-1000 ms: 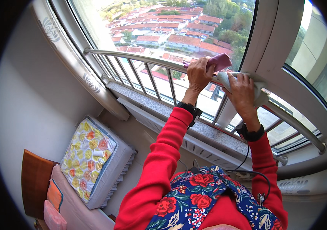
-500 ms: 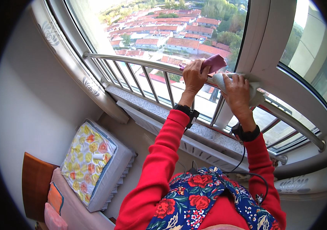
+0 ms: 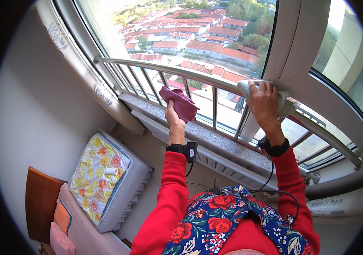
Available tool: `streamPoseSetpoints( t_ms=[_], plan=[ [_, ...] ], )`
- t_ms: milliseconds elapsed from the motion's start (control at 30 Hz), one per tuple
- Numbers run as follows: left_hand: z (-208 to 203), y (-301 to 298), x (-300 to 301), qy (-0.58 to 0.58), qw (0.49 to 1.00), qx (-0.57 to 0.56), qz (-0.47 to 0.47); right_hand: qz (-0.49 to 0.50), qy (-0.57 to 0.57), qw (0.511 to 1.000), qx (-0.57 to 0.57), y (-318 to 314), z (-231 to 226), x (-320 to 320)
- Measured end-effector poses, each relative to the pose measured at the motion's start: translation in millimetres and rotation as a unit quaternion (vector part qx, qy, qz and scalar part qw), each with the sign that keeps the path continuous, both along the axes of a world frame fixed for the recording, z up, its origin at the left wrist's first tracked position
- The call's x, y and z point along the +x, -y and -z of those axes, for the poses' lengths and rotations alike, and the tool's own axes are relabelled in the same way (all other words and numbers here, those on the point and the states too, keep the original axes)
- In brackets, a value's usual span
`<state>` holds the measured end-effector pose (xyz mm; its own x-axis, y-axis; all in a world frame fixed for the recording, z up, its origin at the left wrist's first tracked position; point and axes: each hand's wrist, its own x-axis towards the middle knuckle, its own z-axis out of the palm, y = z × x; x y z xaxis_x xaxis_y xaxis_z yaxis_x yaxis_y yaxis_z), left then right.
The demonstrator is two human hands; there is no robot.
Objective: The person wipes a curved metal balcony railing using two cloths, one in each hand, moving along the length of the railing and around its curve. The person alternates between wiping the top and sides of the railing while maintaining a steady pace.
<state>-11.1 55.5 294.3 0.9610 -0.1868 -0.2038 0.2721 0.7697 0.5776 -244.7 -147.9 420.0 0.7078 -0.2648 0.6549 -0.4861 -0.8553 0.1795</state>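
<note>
My left hand (image 3: 174, 117) is closed on a mauve cloth (image 3: 181, 104), held in front of the upright bars and below the top rail. Its fingers are mostly hidden under the cloth. Farther right, my right hand (image 3: 264, 104) wraps over a pale grey-green cloth (image 3: 283, 100), which lies over the metal handrail (image 3: 202, 77) beside the white window post. The two cloths are apart.
A granite sill (image 3: 224, 143) and a white radiator (image 3: 215, 165) run below the railing. To the lower left stands a bed (image 3: 132, 180) with a flowered cover and a wooden headboard (image 3: 41, 206). A patterned curtain (image 3: 92, 91) hangs at the left.
My left hand has come off the handrail, moving left and nearer to me with the mauve cloth. My right hand stays on the rail with the grey-green cloth.
</note>
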Motion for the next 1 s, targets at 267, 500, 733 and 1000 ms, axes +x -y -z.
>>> streamPoseSetpoints(
  t_ms=[267,500,733,1000],
  plan=[
    [36.7,-2.3,6.0,-0.043,0.997,-0.058,0.024,-0.002,-0.012,1.0,-0.013,0.6,-0.3,0.1],
    [5.8,-8.4,34.6,0.123,0.99,-0.066,0.009,0.008,-0.013,1.0,-0.024,2.2,2.6,1.3],
    [-5.0,-21.8,35.0,0.213,0.966,-0.122,0.076,0.002,0.0,1.0,-0.01,-0.4,0.9,-0.3],
    [9.3,-27.3,54.1,0.147,0.957,-0.232,0.097,-0.017,0.023,0.999,-0.027,2.7,4.2,-0.7]
  ],
)
